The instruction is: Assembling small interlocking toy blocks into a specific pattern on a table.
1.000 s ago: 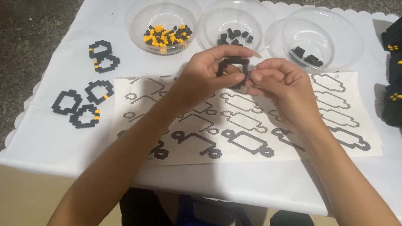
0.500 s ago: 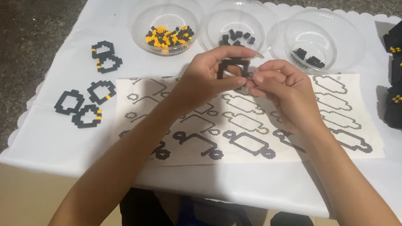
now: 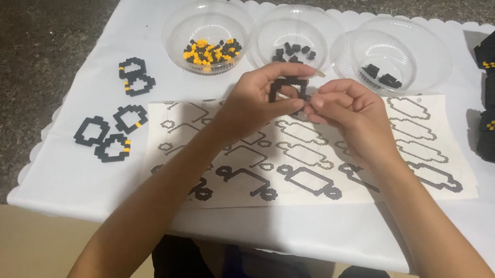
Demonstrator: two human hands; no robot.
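I have the small black brick frame (image 3: 288, 92) pinched between the fingers of my left hand (image 3: 261, 102) and right hand (image 3: 345, 109) above the printed pattern sheet (image 3: 317, 157) (held mid-air), so too hard a squeeze could snap it apart, scattering bricks across the tabletop (image 3: 77, 178).

Black brick frame (image 3: 288, 92), open square w/ hollow centre, upright, off the table, pinched betw. both hands' fingertips

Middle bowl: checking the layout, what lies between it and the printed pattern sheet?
Head view: both hands, left and right, holding a black brick ring.
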